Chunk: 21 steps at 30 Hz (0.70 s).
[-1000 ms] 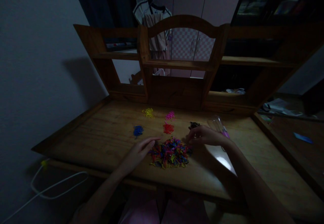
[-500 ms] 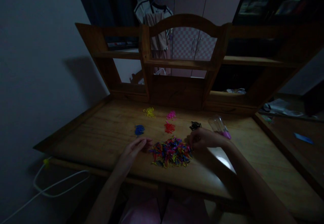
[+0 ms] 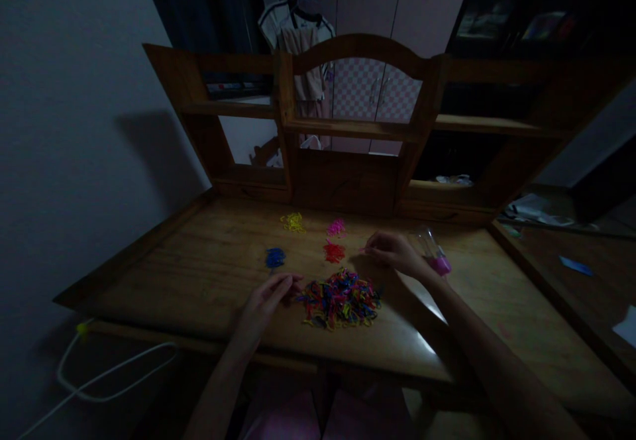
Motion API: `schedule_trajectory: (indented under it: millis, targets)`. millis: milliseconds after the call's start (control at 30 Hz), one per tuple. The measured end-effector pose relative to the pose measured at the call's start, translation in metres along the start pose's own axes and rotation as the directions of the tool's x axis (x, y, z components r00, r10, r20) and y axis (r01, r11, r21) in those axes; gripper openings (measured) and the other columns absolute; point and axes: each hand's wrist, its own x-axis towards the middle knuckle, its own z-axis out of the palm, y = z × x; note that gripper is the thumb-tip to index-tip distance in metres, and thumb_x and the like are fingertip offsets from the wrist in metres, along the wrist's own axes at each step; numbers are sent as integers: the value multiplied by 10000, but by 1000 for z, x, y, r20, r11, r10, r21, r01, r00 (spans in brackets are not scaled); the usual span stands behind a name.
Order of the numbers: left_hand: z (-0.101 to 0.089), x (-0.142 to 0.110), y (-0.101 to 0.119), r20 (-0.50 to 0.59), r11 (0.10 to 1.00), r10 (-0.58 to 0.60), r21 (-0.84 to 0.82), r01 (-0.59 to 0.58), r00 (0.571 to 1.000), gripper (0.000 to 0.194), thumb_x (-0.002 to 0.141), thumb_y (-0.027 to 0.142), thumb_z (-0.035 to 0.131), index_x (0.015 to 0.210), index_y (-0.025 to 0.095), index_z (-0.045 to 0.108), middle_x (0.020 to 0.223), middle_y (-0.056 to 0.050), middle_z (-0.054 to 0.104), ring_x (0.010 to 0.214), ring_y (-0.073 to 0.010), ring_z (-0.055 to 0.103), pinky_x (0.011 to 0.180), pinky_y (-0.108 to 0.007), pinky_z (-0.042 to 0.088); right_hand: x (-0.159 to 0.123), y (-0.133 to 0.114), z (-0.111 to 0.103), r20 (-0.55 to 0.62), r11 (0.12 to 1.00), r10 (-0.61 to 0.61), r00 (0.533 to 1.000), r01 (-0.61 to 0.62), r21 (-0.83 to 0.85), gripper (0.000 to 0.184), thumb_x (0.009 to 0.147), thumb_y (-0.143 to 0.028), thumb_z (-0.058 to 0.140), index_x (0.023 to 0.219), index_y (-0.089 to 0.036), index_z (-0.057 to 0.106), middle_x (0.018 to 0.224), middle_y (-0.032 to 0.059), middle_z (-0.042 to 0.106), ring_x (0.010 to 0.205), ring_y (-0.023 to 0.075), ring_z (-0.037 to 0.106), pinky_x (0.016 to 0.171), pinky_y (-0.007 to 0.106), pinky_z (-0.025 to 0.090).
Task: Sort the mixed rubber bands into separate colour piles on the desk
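A heap of mixed coloured small bands point(image 3: 342, 299) lies on the wooden desk point(image 3: 209, 274). Beyond it are small sorted piles: yellow point(image 3: 292, 222), pink point(image 3: 336, 228), red point(image 3: 333, 252) and blue point(image 3: 274, 258). My left hand point(image 3: 271, 294) rests at the heap's left edge with fingers pinched together. My right hand point(image 3: 392, 250) is raised past the heap's far right side, beside the red pile, pinching a thin pink band. A clear bottle with a pink cap point(image 3: 432, 252) lies just behind that hand.
A wooden hutch with shelves point(image 3: 348, 122) stands at the desk's back. A white cable point(image 3: 99, 374) hangs off the left front. Papers point(image 3: 536, 211) and a blue item point(image 3: 575, 266) lie on the surface at right. The room is dim.
My right hand lifted from the heap's right edge and moved back toward the red pile with a band, now covering the dark pile. My left hand curled its fingers at the heap's left edge.
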Motion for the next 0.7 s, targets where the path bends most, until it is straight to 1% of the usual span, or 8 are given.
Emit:
schedule_trajectory:
  millis: [67, 167, 300, 400, 467, 567, 633, 700]
  targets:
    - [0, 0, 0, 13, 1000, 7, 6, -8, 1000, 328, 859, 431, 591, 1004, 158, 700, 866, -66, 703, 803, -186, 623, 677, -248, 463, 11, -3, 3, -96, 995, -33, 995, 24, -97, 193, 839, -321, 578, 881, -156, 667, 806, 51, 690, 685, 146, 618, 595, 234, 440]
    - [0, 0, 0, 21, 1000, 11, 16, -11, 1000, 324, 860, 425, 591, 1000, 153, 701, 849, -66, 699, 784, -182, 621, 661, -244, 462, 35, -7, 12, -154, 979, -71, 986, 40, -200, 146, 822, -282, 595, 858, -169, 681, 793, 37, 702, 686, 142, 631, 607, 225, 431]
    - [0, 1, 0, 21, 1000, 15, 2, -15, 1000, 328, 858, 420, 595, 1004, 144, 696, 844, -66, 692, 755, -171, 613, 645, -242, 464, 70, -10, 29, -195, 971, -68, 978, 19, -240, 117, 793, -221, 603, 862, -180, 688, 819, 36, 711, 718, 148, 643, 631, 222, 430]
    - [0, 0, 0, 5, 1000, 21, 6, -21, 1000, 323, 857, 421, 596, 988, 144, 695, 829, -61, 693, 762, -173, 618, 650, -244, 465, 84, -11, 37, -259, 965, -54, 964, -16, -263, 155, 779, -183, 590, 901, -174, 685, 843, 57, 714, 756, 165, 646, 644, 232, 428]
    - [1, 0, 0, -3, 999, 32, 17, -32, 999, 326, 856, 431, 591, 979, 148, 697, 817, -58, 696, 762, -180, 622, 652, -252, 467, 84, -12, 34, -292, 962, -50, 955, -33, -271, 182, 785, -170, 565, 923, -172, 683, 859, 68, 714, 779, 175, 646, 648, 240, 429]
    - [1, -1, 1, 1, 999, 34, 33, -34, 999, 330, 853, 440, 586, 969, 154, 701, 812, -56, 697, 751, -184, 624, 646, -258, 466, 70, -15, 18, -288, 961, -52, 956, -30, -274, 197, 812, -186, 537, 939, -176, 688, 841, 61, 711, 743, 166, 644, 629, 240, 434]
    - [1, 0, 2, 8, 999, 33, 41, -34, 999, 323, 852, 434, 590, 968, 154, 703, 813, -56, 699, 757, -184, 626, 647, -255, 463, 51, -18, 4, -226, 962, -63, 972, -1, -273, 190, 828, -230, 551, 938, -174, 696, 804, 52, 706, 679, 153, 635, 603, 238, 435]
    - [1, 0, 4, 13, 998, 36, 44, -37, 999, 322, 856, 430, 587, 975, 154, 702, 822, -59, 702, 773, -187, 628, 655, -255, 462, 29, -21, -8, -72, 958, -94, 993, 71, -277, 212, 845, -304, 572, 940, -176, 712, 823, 56, 705, 679, 154, 629, 611, 249, 442]
